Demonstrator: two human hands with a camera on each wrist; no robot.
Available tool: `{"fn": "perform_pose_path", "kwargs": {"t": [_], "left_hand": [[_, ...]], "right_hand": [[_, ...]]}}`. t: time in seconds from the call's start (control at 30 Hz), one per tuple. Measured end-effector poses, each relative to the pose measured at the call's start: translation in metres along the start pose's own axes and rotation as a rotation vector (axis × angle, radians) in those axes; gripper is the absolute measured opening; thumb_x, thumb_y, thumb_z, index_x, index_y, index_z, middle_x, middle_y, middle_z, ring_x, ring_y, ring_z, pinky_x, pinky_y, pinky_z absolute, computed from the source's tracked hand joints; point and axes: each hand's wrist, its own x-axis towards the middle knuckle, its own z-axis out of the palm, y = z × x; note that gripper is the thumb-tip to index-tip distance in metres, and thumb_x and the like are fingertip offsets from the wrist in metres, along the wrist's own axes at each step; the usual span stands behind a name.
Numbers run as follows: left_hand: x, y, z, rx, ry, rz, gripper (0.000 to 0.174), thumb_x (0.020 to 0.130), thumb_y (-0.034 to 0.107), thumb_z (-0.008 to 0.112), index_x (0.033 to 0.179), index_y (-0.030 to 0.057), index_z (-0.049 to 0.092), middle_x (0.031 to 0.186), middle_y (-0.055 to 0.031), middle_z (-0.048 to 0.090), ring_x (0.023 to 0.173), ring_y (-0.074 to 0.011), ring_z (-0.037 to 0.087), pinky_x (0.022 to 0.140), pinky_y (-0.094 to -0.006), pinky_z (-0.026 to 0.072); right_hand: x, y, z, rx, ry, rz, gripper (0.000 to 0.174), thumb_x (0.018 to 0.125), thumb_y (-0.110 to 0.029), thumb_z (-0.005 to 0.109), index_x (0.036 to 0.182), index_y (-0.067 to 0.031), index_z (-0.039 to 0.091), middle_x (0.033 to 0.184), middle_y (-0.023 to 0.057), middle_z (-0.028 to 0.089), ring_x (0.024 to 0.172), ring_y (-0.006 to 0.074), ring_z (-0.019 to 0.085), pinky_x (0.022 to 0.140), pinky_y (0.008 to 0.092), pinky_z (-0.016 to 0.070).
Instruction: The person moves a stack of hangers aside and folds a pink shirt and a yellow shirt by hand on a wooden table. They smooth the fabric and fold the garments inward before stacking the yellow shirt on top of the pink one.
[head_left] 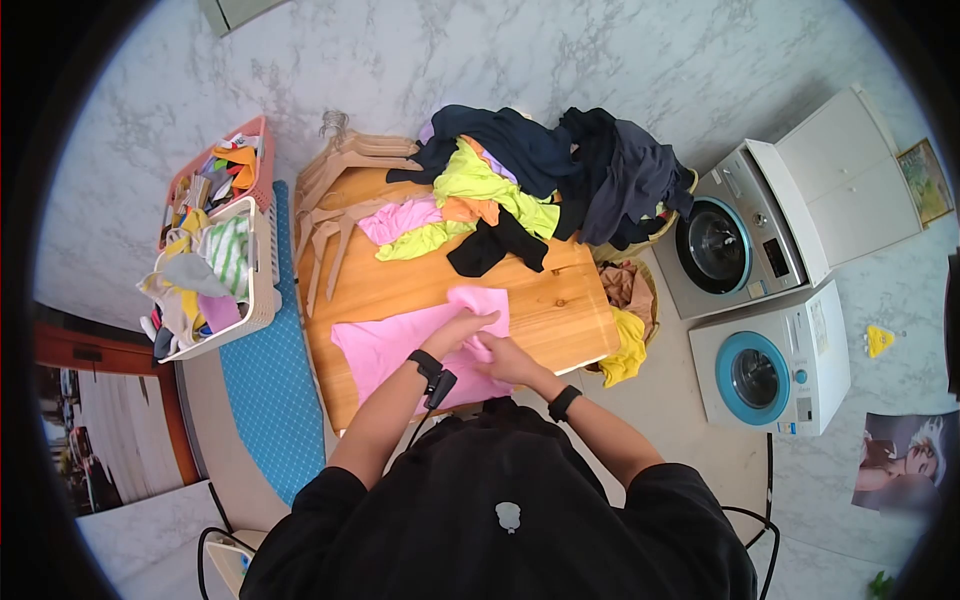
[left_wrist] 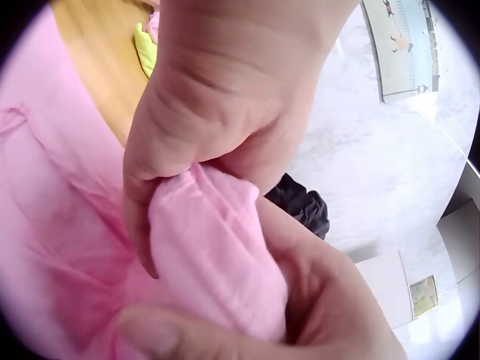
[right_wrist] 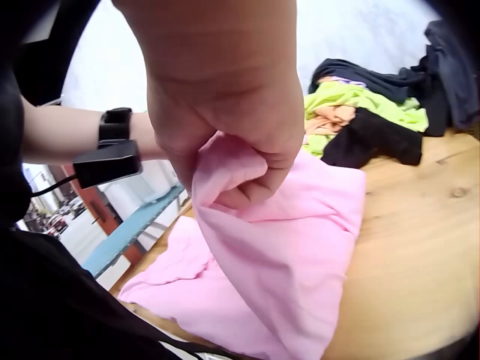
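A pink garment (head_left: pixel 385 345) lies spread across the near part of the wooden table (head_left: pixel 560 310), with part of it bunched and raised toward the right. My left hand (head_left: pixel 465 330) grips a fold of it; in the left wrist view that hand (left_wrist: pixel 217 112) curls over a rolled bunch of pink cloth (left_wrist: pixel 217 247). Close beside it, my right hand (head_left: pixel 508 360) holds the same garment at its near right part. The right wrist view has the right hand's fingers (right_wrist: pixel 251 187) curled into the gathered fabric, the rest hanging down to the table.
Toward the table's far side sits a heap of dark and bright clothes (head_left: pixel 510 150). Wooden hangers (head_left: pixel 345 165) lie at the far left. Beyond the left edge stand a white basket (head_left: pixel 262 300) and a pink basket (head_left: pixel 265 150). Two washing machines (head_left: pixel 755 375) are at the right.
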Motion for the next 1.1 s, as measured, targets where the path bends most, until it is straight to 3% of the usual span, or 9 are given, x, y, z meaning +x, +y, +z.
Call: {"fn": "perform_pose_path", "kwargs": {"t": [0.07, 0.17, 0.4, 0.5, 0.6, 0.67, 0.83, 0.97, 1.1], "left_hand": [[-0.004, -0.007, -0.027, 0.046, 0.003, 0.1, 0.061, 0.083, 0.028, 0.065, 0.126, -0.0099, 0.043, 0.117, -0.0183, 0.056, 0.105, -0.0228, 0.056, 0.085, -0.0342, 0.0476], [-0.037, -0.014, -0.064, -0.17, 0.107, 0.234, 0.048, 0.089, 0.015, 0.058, 0.128, -0.0082, 0.041, 0.114, -0.0137, 0.057, 0.102, -0.0215, 0.057, 0.083, -0.0339, 0.0489], [-0.09, -0.078, -0.184, -0.008, 0.387, 0.016, 0.048, 0.089, 0.019, 0.058, 0.126, -0.0092, 0.043, 0.117, -0.0155, 0.055, 0.104, -0.023, 0.056, 0.086, -0.0356, 0.0484], [-0.109, -0.098, -0.206, 0.187, 0.562, 0.019, 0.065, 0.084, 0.029, 0.06, 0.125, -0.0165, 0.039, 0.12, -0.0265, 0.054, 0.108, -0.0309, 0.057, 0.09, -0.0368, 0.0463], [-0.133, -0.093, -0.204, 0.333, 0.778, -0.034, 0.057, 0.084, 0.024, 0.063, 0.123, -0.0124, 0.044, 0.118, -0.0228, 0.056, 0.108, -0.0314, 0.057, 0.087, -0.0363, 0.0474], [-0.116, -0.129, -0.219, 0.454, 0.918, 0.104, 0.072, 0.08, 0.03, 0.063, 0.13, -0.013, 0.034, 0.121, -0.0336, 0.051, 0.116, -0.0399, 0.051, 0.097, -0.0385, 0.0414], [-0.133, -0.128, -0.19, 0.453, 0.995, 0.064, 0.088, 0.072, 0.03, 0.072, 0.137, -0.0063, 0.024, 0.124, -0.0333, 0.048, 0.117, -0.0415, 0.048, 0.097, -0.0434, 0.0413], [-0.17, -0.107, -0.134, 0.516, 1.148, 0.008, 0.101, 0.066, 0.03, 0.078, 0.14, -0.0009, 0.017, 0.127, -0.0319, 0.045, 0.117, -0.0417, 0.048, 0.095, -0.0442, 0.0424], [-0.171, -0.15, -0.136, 0.422, 1.085, -0.097, 0.101, 0.065, 0.031, 0.079, 0.139, 0.0003, 0.018, 0.129, -0.0321, 0.042, 0.116, -0.0399, 0.049, 0.094, -0.0436, 0.0435]], "right_hand": [[0.009, -0.018, 0.01, -0.015, -0.045, -0.087, 0.055, 0.073, -0.015, 0.071, 0.122, -0.0029, 0.048, 0.1, 0.0242, 0.062, 0.093, 0.0379, 0.061, 0.08, 0.0402, 0.0477], [0.028, -0.044, 0.029, 0.014, -0.163, -0.184, 0.058, 0.07, -0.012, 0.071, 0.121, -0.0018, 0.047, 0.099, 0.0262, 0.061, 0.093, 0.0414, 0.06, 0.083, 0.0437, 0.0468], [0.07, -0.093, 0.101, -0.112, -0.439, -0.325, 0.063, 0.071, -0.012, 0.072, 0.125, 0.0015, 0.042, 0.098, 0.0251, 0.062, 0.09, 0.0393, 0.061, 0.079, 0.0423, 0.0487], [0.078, -0.1, 0.117, 0.011, -0.611, -0.381, 0.065, 0.073, -0.015, 0.071, 0.128, 0.0015, 0.041, 0.097, 0.0232, 0.063, 0.089, 0.0386, 0.062, 0.078, 0.0404, 0.05], [0.081, -0.076, 0.122, -0.042, -0.578, -0.389, 0.061, 0.078, -0.018, 0.067, 0.131, -0.0016, 0.04, 0.107, 0.0215, 0.061, 0.098, 0.0354, 0.059, 0.088, 0.0389, 0.0477], [0.077, -0.041, 0.117, -0.289, -0.382, -0.347, 0.06, 0.079, -0.019, 0.065, 0.131, -0.0021, 0.04, 0.109, 0.0199, 0.06, 0.103, 0.0359, 0.057, 0.092, 0.0402, 0.0453], [0.055, 0.033, 0.104, -0.477, -0.015, -0.052, 0.061, 0.074, -0.023, 0.068, 0.125, 0.0005, 0.044, 0.102, 0.0216, 0.06, 0.1, 0.0373, 0.057, 0.088, 0.0409, 0.0463], [0.057, 0.062, 0.096, -0.208, -0.099, 0.158, 0.068, 0.069, -0.026, 0.069, 0.125, 0.0025, 0.044, 0.11, 0.0258, 0.056, 0.1, 0.0389, 0.057, 0.088, 0.0404, 0.0469], [0.054, 0.062, 0.099, -0.037, -0.068, 0.229, 0.066, 0.066, -0.028, 0.072, 0.118, 0.0037, 0.049, 0.098, 0.023, 0.062, 0.089, 0.0363, 0.061, 0.077, 0.0389, 0.0499]]}}
